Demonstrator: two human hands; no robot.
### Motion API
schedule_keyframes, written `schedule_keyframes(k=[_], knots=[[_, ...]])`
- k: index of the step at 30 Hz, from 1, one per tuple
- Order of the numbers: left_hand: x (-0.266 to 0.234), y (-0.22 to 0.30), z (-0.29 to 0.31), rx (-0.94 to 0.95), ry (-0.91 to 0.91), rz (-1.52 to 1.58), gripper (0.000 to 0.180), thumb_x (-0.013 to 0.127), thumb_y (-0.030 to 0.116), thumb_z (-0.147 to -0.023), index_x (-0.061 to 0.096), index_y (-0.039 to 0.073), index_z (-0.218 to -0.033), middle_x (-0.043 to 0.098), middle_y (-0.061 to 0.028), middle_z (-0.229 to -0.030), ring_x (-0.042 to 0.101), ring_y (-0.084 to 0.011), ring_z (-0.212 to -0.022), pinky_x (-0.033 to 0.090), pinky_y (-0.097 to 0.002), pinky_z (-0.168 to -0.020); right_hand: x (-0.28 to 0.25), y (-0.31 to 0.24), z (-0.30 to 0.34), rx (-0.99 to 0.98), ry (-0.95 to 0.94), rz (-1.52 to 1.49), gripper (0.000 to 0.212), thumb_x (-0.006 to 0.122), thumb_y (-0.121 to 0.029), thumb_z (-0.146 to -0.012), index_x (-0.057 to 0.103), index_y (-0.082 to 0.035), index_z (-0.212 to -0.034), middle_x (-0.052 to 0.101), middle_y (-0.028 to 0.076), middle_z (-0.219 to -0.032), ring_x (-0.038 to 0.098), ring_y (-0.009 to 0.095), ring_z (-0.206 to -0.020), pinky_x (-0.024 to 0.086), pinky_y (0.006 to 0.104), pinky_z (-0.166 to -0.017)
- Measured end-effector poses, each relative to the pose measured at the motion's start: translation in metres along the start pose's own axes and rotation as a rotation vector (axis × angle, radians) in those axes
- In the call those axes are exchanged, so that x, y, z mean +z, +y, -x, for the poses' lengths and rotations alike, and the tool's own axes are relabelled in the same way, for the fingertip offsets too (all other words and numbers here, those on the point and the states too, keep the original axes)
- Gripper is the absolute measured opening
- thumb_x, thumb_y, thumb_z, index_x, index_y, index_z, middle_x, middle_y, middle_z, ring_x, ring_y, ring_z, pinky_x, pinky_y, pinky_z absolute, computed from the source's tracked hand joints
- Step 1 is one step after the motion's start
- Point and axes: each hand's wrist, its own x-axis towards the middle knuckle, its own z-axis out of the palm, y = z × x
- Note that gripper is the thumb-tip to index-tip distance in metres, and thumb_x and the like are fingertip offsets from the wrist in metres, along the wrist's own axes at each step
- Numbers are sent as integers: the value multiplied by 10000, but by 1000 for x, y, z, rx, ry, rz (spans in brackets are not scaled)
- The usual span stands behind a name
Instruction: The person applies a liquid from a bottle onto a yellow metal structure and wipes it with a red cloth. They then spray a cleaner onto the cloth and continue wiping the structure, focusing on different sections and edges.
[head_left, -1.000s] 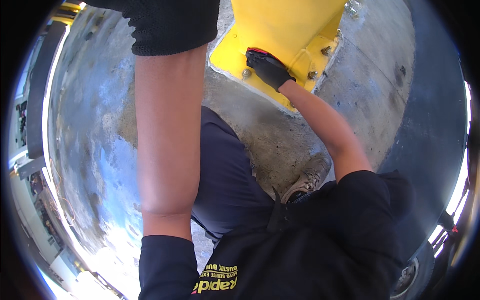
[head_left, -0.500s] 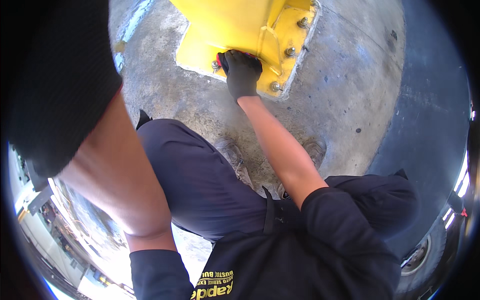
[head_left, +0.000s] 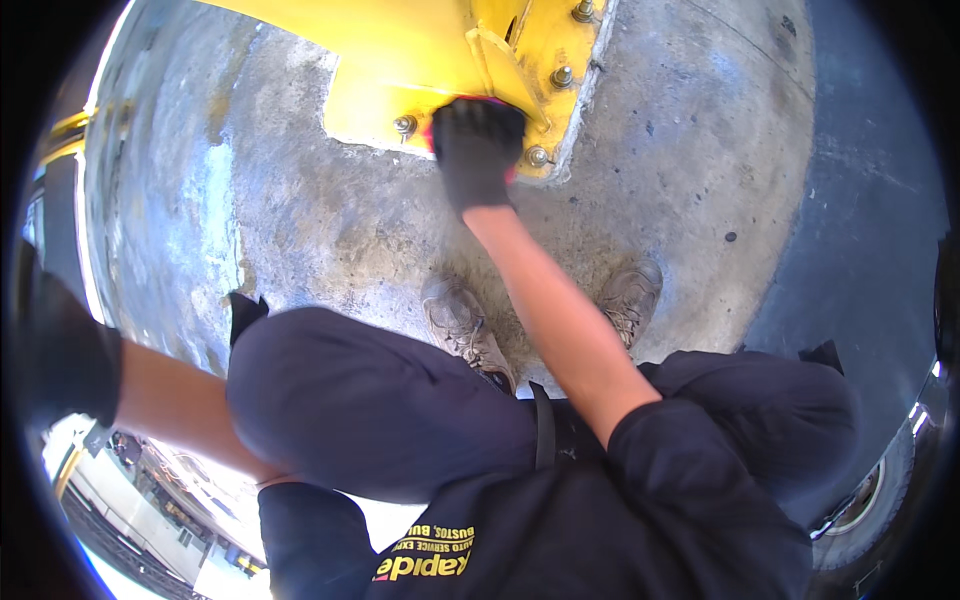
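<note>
My right hand [head_left: 478, 150], in a dark glove, presses down at the near edge of a yellow steel base plate [head_left: 365, 105]. Red edges of what looks like a cloth [head_left: 513, 174] peek out around the curled, slightly blurred fingers; most of it is hidden under the palm. One anchor bolt [head_left: 405, 125] stands left of that hand and another bolt [head_left: 538, 156] right of it. At the far left, my left hand [head_left: 65, 350], also dark-gloved, is held out beyond my knee. Its fingers are lost in the dark rim, so whether it holds anything does not show.
The yellow post [head_left: 390, 35] rises from the plate, with a welded gusset [head_left: 497, 65] and more bolts on its right. Stained concrete floor [head_left: 690, 190] surrounds it, with a dark floor area [head_left: 860, 220] farther right. A vehicle wheel [head_left: 870, 500] shows at the lower right.
My left arm has swung down and outward to the left. The view has shifted, showing more floor at left. My right hand stays on the plate with the red cloth, now nearer the right-hand bolt.
</note>
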Motion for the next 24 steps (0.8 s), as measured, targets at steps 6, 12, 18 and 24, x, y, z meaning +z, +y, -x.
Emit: schedule_keyframes(k=[6,12,18,24], knots=[[-27,-133,159,-365,-187,-262,386,444,201,-1162,731,-25,-1284,780,-146,-1162,744,-261,-1030,592,-469,-1043,23,10,26,31,218,191,515,599,-162,-1032,597,2,-1521,571,231,-1622,534,419,-1519,394,538,-1297],[26,-160,277,-783,-79,-338,360,490,201,-1137,712,-55,-1258,777,-173,-1071,751,-242,-911,621,-391,-944,21,24,3,-383,37,-58,661,640,-214,-1022,501,18,-1626,486,246,-1710,450,436,-1600,325,574,-1339],[18,-159,297,-842,-49,-243,338,508,184,-1125,721,-50,-1243,780,-168,-1058,755,-228,-899,617,-370,-917,-8,23,46,-339,-179,793,579,597,-205,-1042,588,66,-1554,548,279,-1636,516,463,-1538,457,594,-1239],[6,-165,325,-1016,71,-214,345,528,187,-1131,694,-49,-1321,762,-179,-1152,749,-232,-943,621,-384,-960,4,3,50,-92,-108,595,551,601,-153,-1026,613,62,-1533,563,312,-1617,555,471,-1508,478,586,-1229]])
